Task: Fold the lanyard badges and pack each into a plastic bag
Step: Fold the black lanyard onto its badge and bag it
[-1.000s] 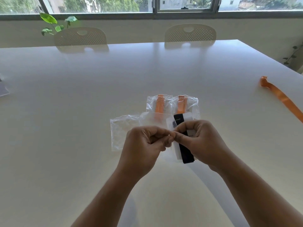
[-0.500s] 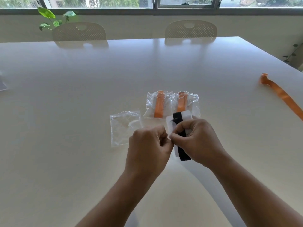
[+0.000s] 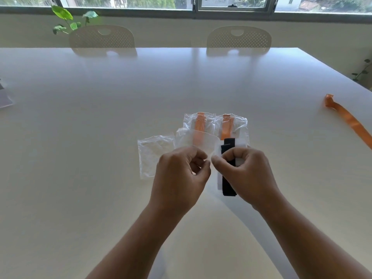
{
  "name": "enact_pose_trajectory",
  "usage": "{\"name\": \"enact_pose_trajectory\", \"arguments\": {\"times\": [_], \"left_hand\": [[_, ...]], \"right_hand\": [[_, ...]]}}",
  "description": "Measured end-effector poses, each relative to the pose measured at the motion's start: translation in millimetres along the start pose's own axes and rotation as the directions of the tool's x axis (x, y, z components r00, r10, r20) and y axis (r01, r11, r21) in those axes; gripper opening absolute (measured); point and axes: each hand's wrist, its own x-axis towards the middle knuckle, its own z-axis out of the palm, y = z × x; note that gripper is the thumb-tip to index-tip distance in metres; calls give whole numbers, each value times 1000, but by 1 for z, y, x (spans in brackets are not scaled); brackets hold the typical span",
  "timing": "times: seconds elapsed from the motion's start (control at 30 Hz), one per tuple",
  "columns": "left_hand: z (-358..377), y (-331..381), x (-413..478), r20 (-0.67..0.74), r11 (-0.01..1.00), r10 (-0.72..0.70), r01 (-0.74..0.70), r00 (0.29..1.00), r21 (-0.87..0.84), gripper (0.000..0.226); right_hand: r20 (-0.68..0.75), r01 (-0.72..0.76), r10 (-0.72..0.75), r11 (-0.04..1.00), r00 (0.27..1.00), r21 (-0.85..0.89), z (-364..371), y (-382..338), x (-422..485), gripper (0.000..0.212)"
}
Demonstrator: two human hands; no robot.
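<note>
My right hand (image 3: pixel 244 172) grips a folded black lanyard with its white badge (image 3: pixel 228 186) just above the table. My left hand (image 3: pixel 181 178) pinches the edge of a clear plastic bag (image 3: pixel 198 142), which stands up in front of my fingers. The thumbs of both hands almost meet. Behind them lie two sealed bags, each with an orange lanyard inside: one bagged lanyard (image 3: pixel 199 123) to the left, the other bagged lanyard (image 3: pixel 229 125) to the right. An empty clear bag (image 3: pixel 155 156) lies flat to the left of my left hand.
A loose orange lanyard (image 3: pixel 348 121) lies stretched out near the right edge of the white table (image 3: pixel 100 117). Two pale chairs (image 3: pixel 101 40) stand at the far side under the window. A grey flat object (image 3: pixel 5 97) shows at the left edge.
My hands have drawn slightly apart. The clear bag in my left hand has opened out and risen in front of the bagged orange lanyards. The black lanyard stays in my right hand.
</note>
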Motion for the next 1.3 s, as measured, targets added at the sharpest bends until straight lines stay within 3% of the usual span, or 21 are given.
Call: {"name": "enact_pose_trajectory", "arguments": {"times": [0.2, 0.43, 0.6, 0.7, 0.9, 1.17, 1.3], "left_hand": [[-2, 3, 0, -12, 997, 36, -35, 999, 69, 8], [-12, 5, 3, -246, 973, 54, 5, 968, 233, 7], [-14, 2, 5, -116, 978, 108, -84, 987, 193, 7], [-11, 4, 3, -39, 975, 145, -136, 989, 176, 7], [-15, -1, 7, -185, 980, 81, -44, 979, 197, 5], [-17, -7, 9, 84, 935, 221, -236, 972, 263, 26], [-18, -8, 7, 217, 921, 245, -297, 945, 253, 18]], "right_hand": [[-42, 4, -7, 997, 999, -81, -1, 5, 3, 19], [8, -45, 47, 986, 999, -159, 0, 7, 2, 17], [41, -19, 27, 983, 999, -184, 0, 6, 1, 22], [27, 14, -9, 982, 1000, -188, -2, 4, 1, 38], [108, -24, 42, 986, 993, -165, -3, 4, -2, 20], [97, -158, 152, 986, 984, 59, -5, 0, 1, 18], [73, -188, 178, 968, 981, 165, -7, -1, 2, 19]]}}
